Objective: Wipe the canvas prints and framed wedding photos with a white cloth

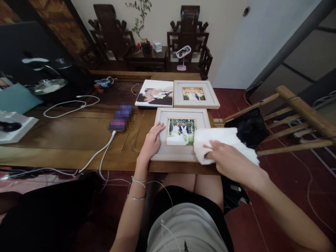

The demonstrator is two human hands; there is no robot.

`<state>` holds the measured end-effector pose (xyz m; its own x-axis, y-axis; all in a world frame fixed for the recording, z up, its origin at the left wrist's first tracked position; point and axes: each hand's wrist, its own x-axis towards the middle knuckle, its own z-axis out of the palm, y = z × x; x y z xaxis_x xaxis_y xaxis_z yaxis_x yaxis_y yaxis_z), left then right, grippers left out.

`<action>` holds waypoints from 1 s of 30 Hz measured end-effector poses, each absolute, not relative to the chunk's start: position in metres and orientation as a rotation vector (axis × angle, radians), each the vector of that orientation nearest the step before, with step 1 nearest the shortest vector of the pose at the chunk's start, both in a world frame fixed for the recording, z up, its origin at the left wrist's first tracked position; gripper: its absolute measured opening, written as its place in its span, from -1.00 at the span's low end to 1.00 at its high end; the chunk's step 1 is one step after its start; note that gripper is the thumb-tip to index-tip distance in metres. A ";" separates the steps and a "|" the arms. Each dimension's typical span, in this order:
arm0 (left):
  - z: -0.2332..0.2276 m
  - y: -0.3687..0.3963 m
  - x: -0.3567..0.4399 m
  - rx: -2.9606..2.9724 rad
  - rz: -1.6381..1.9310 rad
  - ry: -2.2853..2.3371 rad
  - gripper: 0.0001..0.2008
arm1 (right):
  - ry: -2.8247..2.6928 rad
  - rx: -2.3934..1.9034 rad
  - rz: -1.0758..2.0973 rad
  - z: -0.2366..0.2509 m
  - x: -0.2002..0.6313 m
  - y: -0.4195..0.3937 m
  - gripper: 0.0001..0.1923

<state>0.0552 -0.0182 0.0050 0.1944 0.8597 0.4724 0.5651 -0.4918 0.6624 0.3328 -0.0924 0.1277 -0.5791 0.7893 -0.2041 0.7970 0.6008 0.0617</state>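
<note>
Clock positions are read from the near frame (178, 153), which lies flat on the wooden table (70, 134) with its photo (181, 132) facing up; twelve points away from the wearer. At nine o'clock, far out at the left end, stands a white box (22, 130) with a black object in it. Toward ten, a pot (49, 86) with a clear lid. Nearer, a white cable (70, 108) lies in loose loops. At ten, a small blue-and-brown ornament (105, 83). Between nine and ten, a phone (120, 118), screen pixelated, cable plugged in at its near end.

Left hand (152, 140): on the near frame's border at nine o'clock, fingers extended and together, resting on the edge; thumb position cannot be determined. At eleven, just beyond, a large photo (155, 93), partly pixelated. At twelve, well past the table, a pink mirror (183, 52). Between twelve and one, the far frame (195, 103), flat, side by side with the large photo.

At three to four, a white cloth (217, 134) overlaps the near frame's right border and extends past it. Right hand (223, 157): at four, fingers bent into the cloth, gripping it. At three, farther out, a black bag (246, 127).
</note>
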 end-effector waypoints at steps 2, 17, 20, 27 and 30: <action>0.004 -0.018 0.055 2.143 1.203 1.345 -0.62 | 2.627 1.278 -0.093 0.130 0.329 -0.101 -0.49; 0.007 -0.018 0.052 2.044 1.157 1.346 -0.62 | 3.026 0.948 -0.159 0.086 0.227 -0.079 -0.65; 0.007 -0.020 0.052 2.036 1.153 1.361 -0.63 | 3.016 0.950 -0.280 0.092 0.249 -0.064 -0.57; 0.008 -0.022 0.056 2.112 1.176 1.373 -0.64 | 3.061 1.440 0.306 0.139 0.325 -0.012 -0.51; 0.008 -0.023 0.055 2.114 1.173 1.375 -0.63 | 2.967 1.458 0.535 0.133 0.328 0.010 -0.52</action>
<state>0.0554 -0.0226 0.0080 0.1825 0.8760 0.4464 0.5783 -0.4628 0.6719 0.3284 0.0101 0.1328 -0.6037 0.7302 0.3199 0.7960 0.5746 0.1905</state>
